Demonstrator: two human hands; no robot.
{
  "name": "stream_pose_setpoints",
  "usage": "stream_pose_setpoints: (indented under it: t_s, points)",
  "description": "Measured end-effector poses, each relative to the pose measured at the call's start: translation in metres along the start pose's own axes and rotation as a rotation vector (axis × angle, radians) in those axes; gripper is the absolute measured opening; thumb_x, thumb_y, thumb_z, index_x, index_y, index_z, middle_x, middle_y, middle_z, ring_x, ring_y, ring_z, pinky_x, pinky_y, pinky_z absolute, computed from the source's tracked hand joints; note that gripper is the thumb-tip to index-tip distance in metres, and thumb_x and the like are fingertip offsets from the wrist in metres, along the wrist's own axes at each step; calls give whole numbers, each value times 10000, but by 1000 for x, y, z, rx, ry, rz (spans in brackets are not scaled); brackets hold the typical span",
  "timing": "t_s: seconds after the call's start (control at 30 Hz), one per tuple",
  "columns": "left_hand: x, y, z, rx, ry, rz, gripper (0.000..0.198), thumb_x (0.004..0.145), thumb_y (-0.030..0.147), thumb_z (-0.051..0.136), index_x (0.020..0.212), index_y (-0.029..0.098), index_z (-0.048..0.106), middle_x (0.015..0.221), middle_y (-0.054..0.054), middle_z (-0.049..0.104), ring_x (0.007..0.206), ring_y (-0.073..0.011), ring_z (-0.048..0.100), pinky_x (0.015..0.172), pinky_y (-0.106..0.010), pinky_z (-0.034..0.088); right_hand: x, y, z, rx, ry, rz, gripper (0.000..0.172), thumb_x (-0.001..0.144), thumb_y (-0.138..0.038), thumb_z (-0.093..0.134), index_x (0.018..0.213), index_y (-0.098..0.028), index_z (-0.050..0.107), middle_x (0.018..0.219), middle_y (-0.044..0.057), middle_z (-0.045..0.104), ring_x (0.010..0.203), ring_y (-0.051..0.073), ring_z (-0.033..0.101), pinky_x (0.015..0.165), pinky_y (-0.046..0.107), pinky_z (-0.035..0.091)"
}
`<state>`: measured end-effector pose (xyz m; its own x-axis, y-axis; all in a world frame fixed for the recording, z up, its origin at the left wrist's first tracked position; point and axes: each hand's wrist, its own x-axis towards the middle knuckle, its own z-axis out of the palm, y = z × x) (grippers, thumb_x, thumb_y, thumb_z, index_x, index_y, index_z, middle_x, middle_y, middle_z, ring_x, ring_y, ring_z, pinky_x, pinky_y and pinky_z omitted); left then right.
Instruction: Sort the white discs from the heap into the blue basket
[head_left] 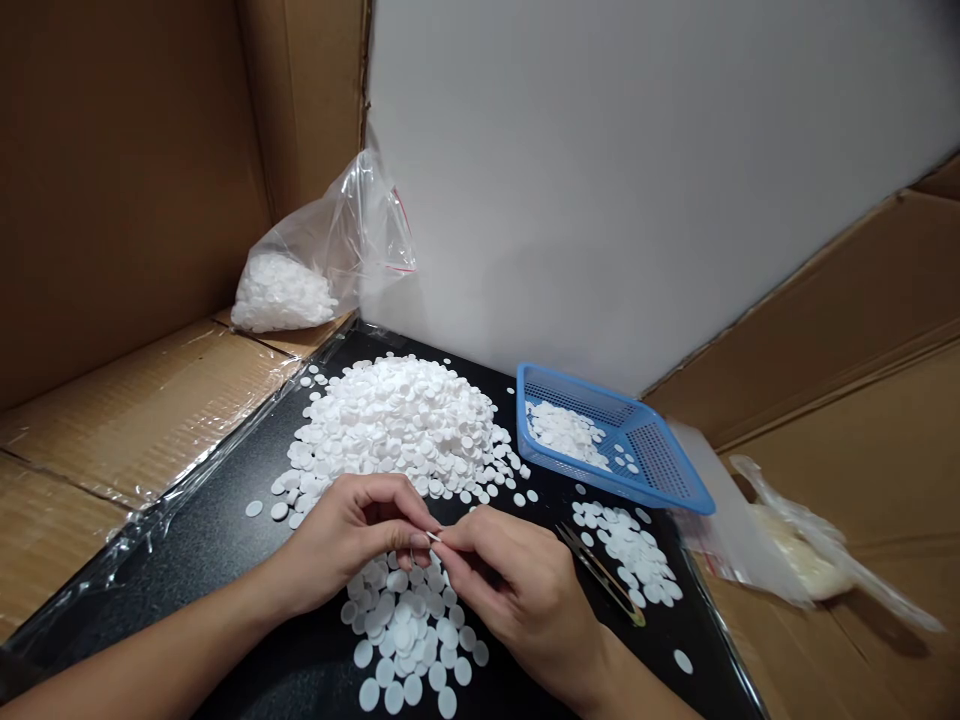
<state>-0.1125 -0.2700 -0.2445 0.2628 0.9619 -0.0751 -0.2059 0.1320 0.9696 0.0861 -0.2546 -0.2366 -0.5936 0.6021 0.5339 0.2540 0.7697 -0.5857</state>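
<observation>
My left hand [375, 535] and my right hand [510, 580] meet at the centre, over the black table. Between their fingertips is a small white disc [433, 537], seen edge-on and pinched from both sides. Below the hands lies a loose spread of white discs [409, 640]. Behind them rises a large pile of white discs [405, 420]. Black-handled tweezers [600, 575] lie just right of my right hand, beside a smaller group of discs [630, 550].
A blue basket [652, 495] with white discs stands at the right rear. A clear bag of discs [285, 290] leans at the back left. Another plastic bag [806, 550] lies right, on cardboard [825, 670]. A grey-white panel [600, 180] rises behind.
</observation>
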Motion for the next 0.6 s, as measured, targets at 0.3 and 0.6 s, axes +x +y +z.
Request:
stream_pose_setpoints:
  t_s: [0.3,0.6]
  points:
    - [0,-1,-2,-21,-31,82,62,766,148,767,706,162,778,728,-5,682,559,-90,636,560,-198,530,-2,1,2,-93,-17,-99,179,976,-102,544,859,-162,665,724,46,687,664,151,651,634,252,522]
    - [-1,-2,-1,-36,-43,53,65,766,118,761,726,169,762,702,2,695,584,-95,633,587,-198,529,-1,0,1,-167,-19,-161,179,967,-81,539,877,-147,679,754,71,693,673,160,660,629,253,533]
